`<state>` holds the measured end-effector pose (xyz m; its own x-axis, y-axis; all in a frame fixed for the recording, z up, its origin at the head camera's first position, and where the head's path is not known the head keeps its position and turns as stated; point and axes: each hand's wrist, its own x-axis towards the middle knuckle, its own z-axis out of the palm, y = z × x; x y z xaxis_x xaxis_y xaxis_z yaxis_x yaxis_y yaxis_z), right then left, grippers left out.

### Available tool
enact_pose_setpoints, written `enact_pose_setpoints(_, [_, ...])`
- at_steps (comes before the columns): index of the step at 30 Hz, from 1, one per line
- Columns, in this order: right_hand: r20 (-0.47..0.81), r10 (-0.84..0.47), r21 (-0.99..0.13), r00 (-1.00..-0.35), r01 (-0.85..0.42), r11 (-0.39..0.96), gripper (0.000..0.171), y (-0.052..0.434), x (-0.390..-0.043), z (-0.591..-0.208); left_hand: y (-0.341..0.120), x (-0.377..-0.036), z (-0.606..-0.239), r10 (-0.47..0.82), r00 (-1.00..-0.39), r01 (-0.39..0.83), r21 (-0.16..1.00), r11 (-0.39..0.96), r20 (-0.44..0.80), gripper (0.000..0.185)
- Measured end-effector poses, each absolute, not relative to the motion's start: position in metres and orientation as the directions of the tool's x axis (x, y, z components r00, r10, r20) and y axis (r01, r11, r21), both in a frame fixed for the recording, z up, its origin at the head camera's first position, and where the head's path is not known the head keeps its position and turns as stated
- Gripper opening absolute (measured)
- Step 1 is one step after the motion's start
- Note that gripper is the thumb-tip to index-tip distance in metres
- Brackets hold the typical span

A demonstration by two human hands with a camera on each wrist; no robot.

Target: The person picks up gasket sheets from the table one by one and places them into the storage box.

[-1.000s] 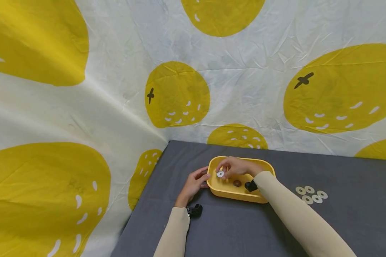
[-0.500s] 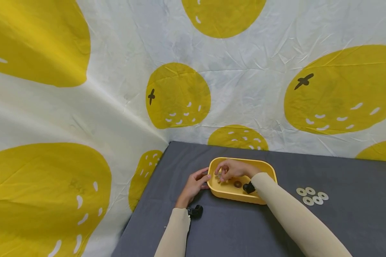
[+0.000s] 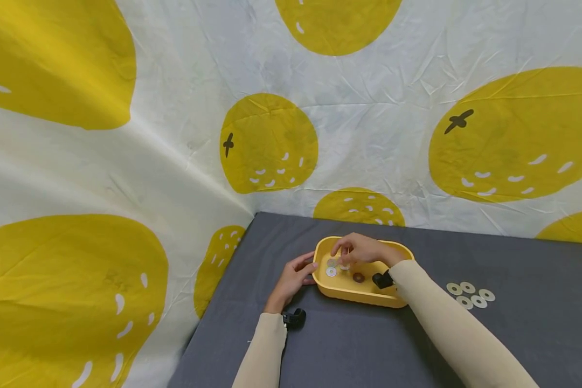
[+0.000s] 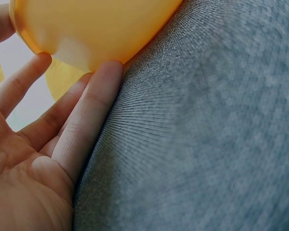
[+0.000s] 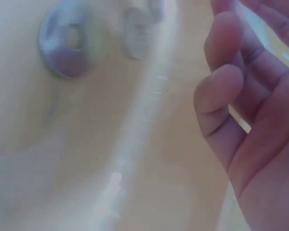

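Observation:
A yellow tray (image 3: 354, 297) stands on the dark grey cloth. My left hand (image 3: 290, 281) is at its left end. In the left wrist view its straight fingers (image 4: 84, 122) touch the tray's outer wall. My right hand (image 3: 364, 249) reaches over the tray's left half, thumb and index tips apart. Close beneath them lie pale flat washers (image 3: 327, 272); one is partly hidden under the fingers. A brown washer-like disc (image 3: 358, 278) lies right of these. In the right wrist view a blurred washer (image 5: 49, 45) is apart from the visible curled fingers (image 5: 219, 89).
Several pale washers (image 3: 450, 290) lie in a group on the grey cloth (image 3: 349, 345) to the tray's right. White fabric (image 3: 368, 129) with yellow fruit shapes rises behind and at the left. A black wrist camera (image 3: 296, 318) sits on the left wrist.
My right hand dips to the tray floor at its left end, then lifts slightly and shifts right, uncovering washers there. My left hand stays in place.

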<state>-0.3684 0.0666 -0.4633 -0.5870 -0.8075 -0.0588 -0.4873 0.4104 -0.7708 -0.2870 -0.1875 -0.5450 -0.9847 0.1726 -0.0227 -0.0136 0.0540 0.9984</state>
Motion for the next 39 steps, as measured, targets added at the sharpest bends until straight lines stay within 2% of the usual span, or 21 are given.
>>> enact_pose_setpoints(9, [0.048, -0.642, -0.79, -0.765, -0.422, 0.444, 0.026, 0.12, -0.348, -0.429, -0.188, -0.285, -0.542, 0.185, -0.983, -0.012, 0.999, 0.043, -0.02, 0.047])
enact_pose_setpoints(18, [0.096, -0.437, -0.826, -0.894, -0.317, 0.467, 0.033, 0.195, -0.315, -0.439, -0.189, -0.285, -0.54, 0.182, -0.983, -0.009, 0.999, 0.047, -0.018, 0.049])
enact_pose_setpoints(33, [0.1, -0.211, -0.782, -0.972, -0.208, 0.588, 0.039, 0.281, -0.272, -0.48, -0.189, -0.286, -0.544, 0.17, -0.985, -0.01, 0.998, 0.058, -0.02, 0.05])
enact_pose_setpoints(39, [0.12, -0.205, -0.748, -0.971, -0.225, 0.624, 0.033, 0.307, -0.264, -0.494, -0.187, -0.287, -0.542, 0.175, -0.984, -0.019, 0.998, 0.06, -0.029, 0.05])
